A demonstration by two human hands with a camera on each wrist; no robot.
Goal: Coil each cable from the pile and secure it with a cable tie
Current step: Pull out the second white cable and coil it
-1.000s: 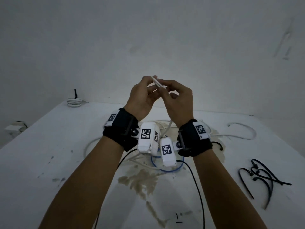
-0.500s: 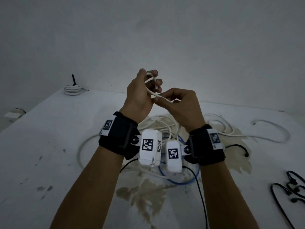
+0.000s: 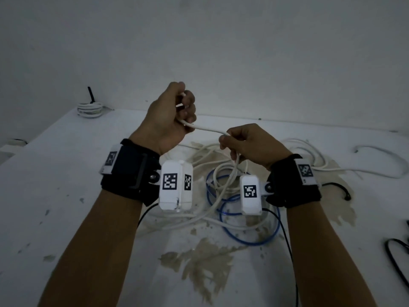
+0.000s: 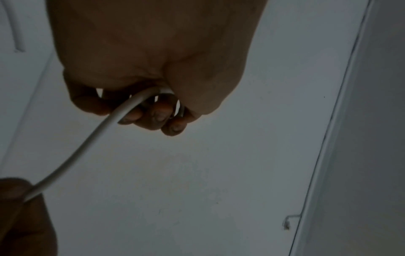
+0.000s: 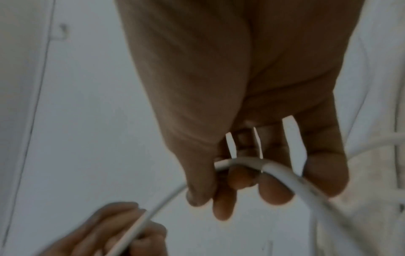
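Observation:
A white cable (image 3: 208, 129) runs taut between my two raised hands. My left hand (image 3: 177, 111) is curled round its end, with a small loop showing among the fingers (image 4: 153, 110). My right hand (image 3: 239, 142) grips the cable (image 5: 280, 171) lower and to the right, and the rest hangs down to the pile (image 3: 221, 196) on the table. The pile is a tangle of white cable and a blue cable (image 3: 247, 240). Black cable ties (image 3: 398, 251) lie at the table's right edge.
A coiled white cable with a black tie (image 3: 90, 107) sits at the far left corner of the white table (image 3: 66, 196). Thin black wrist-camera wires (image 3: 287, 251) trail over the table. A wall stands close behind. Brown stains mark the tabletop.
My hands have drawn apart: the left stays high with the cable end, the right has moved down and to the right, so a straight length of cable now spans between them.

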